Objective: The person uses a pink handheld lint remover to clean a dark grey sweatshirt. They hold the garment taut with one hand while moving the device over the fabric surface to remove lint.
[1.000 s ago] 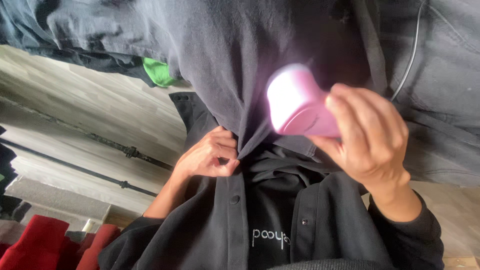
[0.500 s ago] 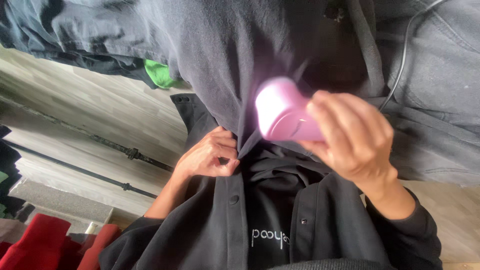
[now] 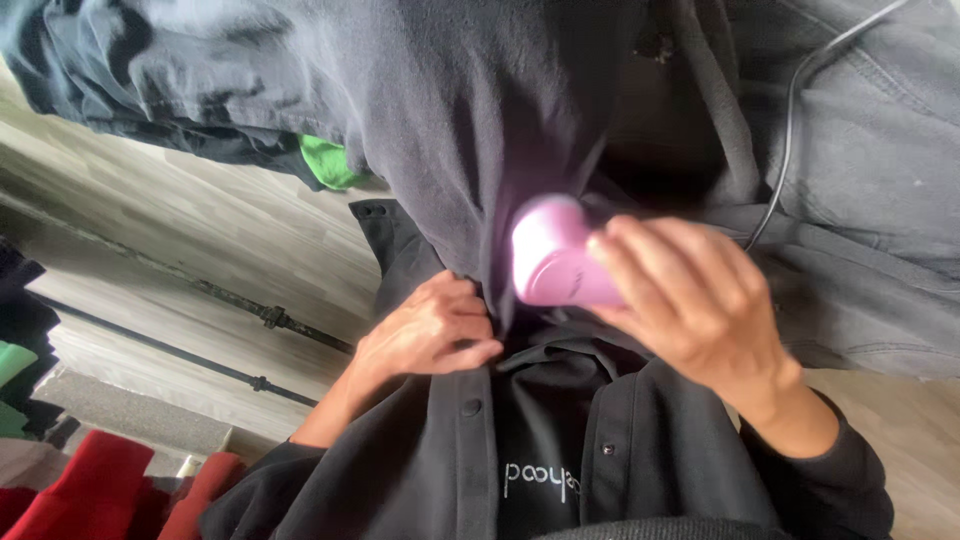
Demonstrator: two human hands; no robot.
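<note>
Grey wood-grain boards (image 3: 200, 250) fill the background at left, crossed by a thin dark metal rod (image 3: 170, 345) with small brackets, while red garments (image 3: 90, 495) bunch at the lower left corner and a scrap of bright green fabric (image 3: 325, 160) shows just under a heap of dark clothing along the top. At centre, a dark grey garment (image 3: 470, 120) hangs down toward the person, who wears a black button-front overshirt (image 3: 440, 470) over a black top with pale lettering. The left hand (image 3: 430, 335) pinches the lower edge of the hanging garment, fingers curled and pressed together around the cloth, thumb laid across it. The right hand (image 3: 690, 300) grips a pink handheld fabric shaver (image 3: 555, 255), fingers wrapped close together over its body, its rounded head set against the hanging cloth just above the left hand. The shaver sits at the middle of the view, between the two hands and touching the fabric. A thin dark cord (image 3: 800, 110) trails across a lighter grey garment (image 3: 880, 170) at upper right, well apart from the left hand.
</note>
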